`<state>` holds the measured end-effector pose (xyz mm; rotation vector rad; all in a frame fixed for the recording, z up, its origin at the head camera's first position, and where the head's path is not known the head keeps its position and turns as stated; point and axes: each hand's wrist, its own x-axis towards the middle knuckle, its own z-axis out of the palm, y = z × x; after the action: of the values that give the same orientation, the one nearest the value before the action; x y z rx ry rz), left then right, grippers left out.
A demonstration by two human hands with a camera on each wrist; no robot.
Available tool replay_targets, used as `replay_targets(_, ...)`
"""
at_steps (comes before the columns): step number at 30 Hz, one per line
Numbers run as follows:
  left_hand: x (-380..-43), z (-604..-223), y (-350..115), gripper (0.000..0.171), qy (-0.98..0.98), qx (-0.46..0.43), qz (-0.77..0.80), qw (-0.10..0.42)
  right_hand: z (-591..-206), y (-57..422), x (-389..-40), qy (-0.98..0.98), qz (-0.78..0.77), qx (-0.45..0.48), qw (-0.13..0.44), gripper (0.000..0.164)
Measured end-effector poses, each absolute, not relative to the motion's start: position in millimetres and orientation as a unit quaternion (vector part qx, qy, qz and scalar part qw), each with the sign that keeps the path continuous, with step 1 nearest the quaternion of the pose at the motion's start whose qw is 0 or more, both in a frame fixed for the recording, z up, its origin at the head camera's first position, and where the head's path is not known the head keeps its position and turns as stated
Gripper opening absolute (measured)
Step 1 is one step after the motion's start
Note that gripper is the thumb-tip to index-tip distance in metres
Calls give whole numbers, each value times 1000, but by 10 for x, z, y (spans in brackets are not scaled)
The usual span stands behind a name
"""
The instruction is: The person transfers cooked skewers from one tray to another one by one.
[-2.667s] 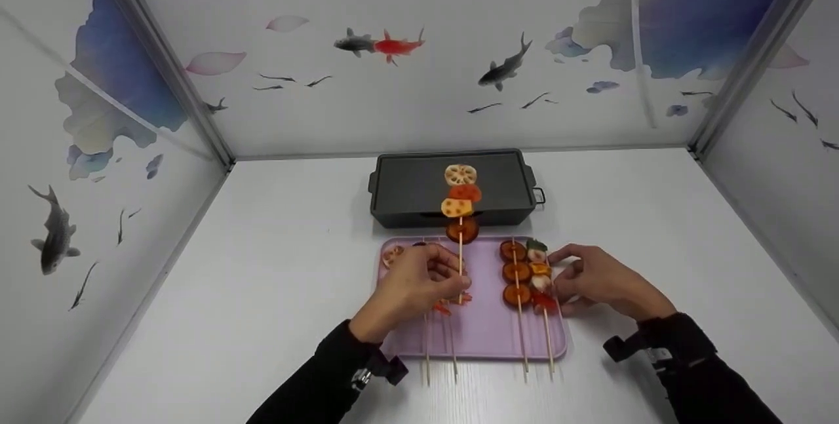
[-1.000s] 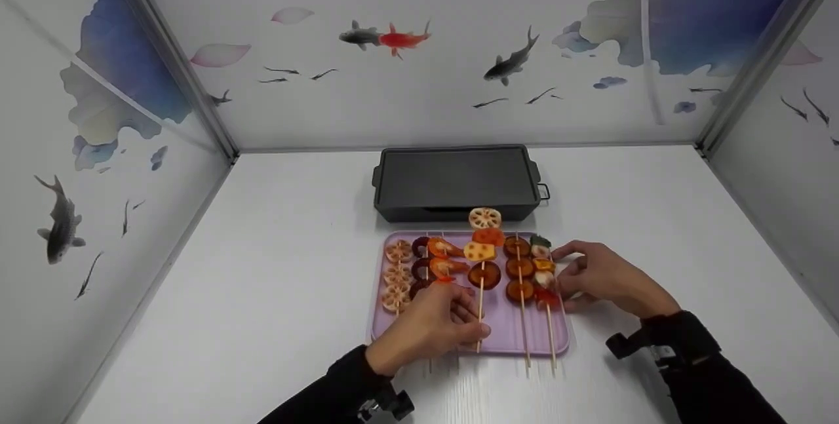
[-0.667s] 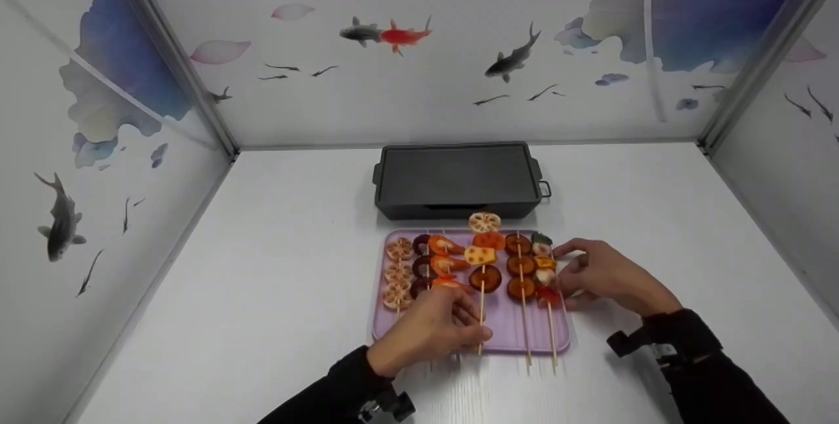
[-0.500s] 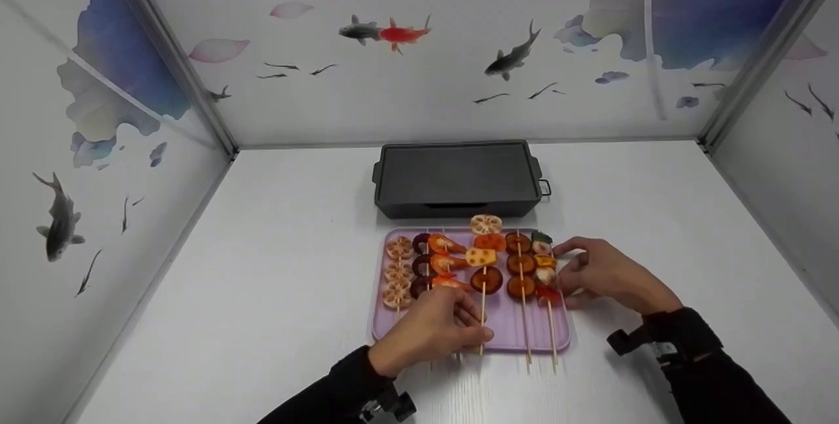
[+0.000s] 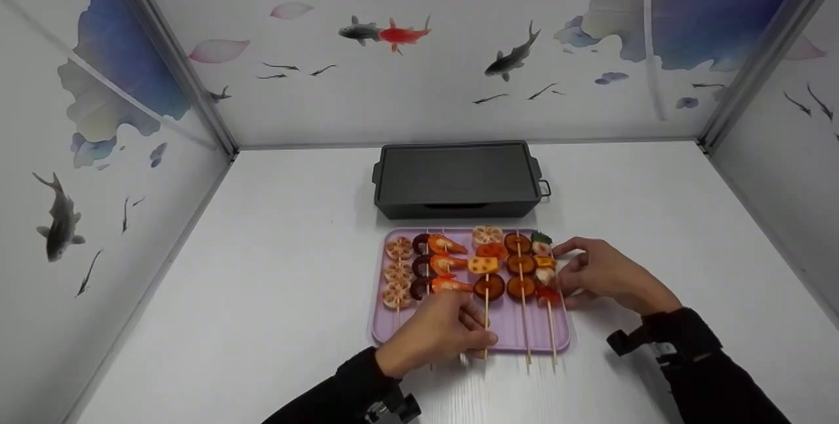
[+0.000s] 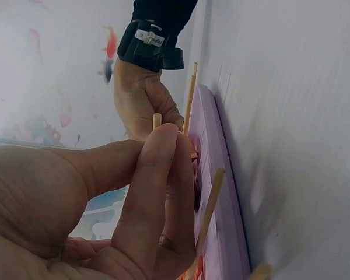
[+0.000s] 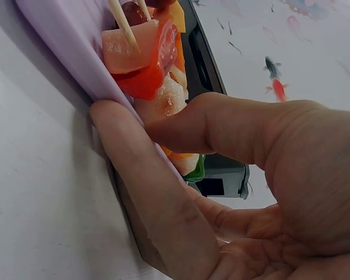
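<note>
Between thumb and fingertips, my left hand point(image 5: 442, 332) pinches the bare lower stick of a mixed skewer point(image 5: 487, 288). That skewer carries a lotus root slice, an orange piece, a yellow holed piece and a brown round slice. It lies low over the purple tray point(image 5: 511, 335), and the stick's end pokes up past my fingertips in the left wrist view. My right hand point(image 5: 606, 274) grips the tray's right rim, thumb inside and index finger outside in the right wrist view. Beside the thumb lies a vegetable skewer point(image 7: 143, 64); a skewer of brown round slices point(image 5: 521, 265) is left of it.
On the tray's left side lie a lotus root skewer point(image 5: 398, 273), a dark red skewer point(image 5: 421, 267) and a shrimp skewer point(image 5: 448, 263). A black grill pan point(image 5: 457, 178) stands behind the tray. Printed white walls point(image 5: 419, 103) enclose the white table point(image 5: 282, 247).
My left hand has brought the mixed skewer from above the pan's front edge down and slightly right, between the shrimp and brown-slice skewers. The right hand keeps its place at the rim.
</note>
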<state>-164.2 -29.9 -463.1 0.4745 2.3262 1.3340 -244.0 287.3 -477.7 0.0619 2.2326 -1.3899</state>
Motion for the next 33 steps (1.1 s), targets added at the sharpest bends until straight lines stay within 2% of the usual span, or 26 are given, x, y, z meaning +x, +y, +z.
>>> replay_targets(33,-1570,-4612,-174,16,837,138,487,209,-4783,2871,-2447,823,-505,21,260,63)
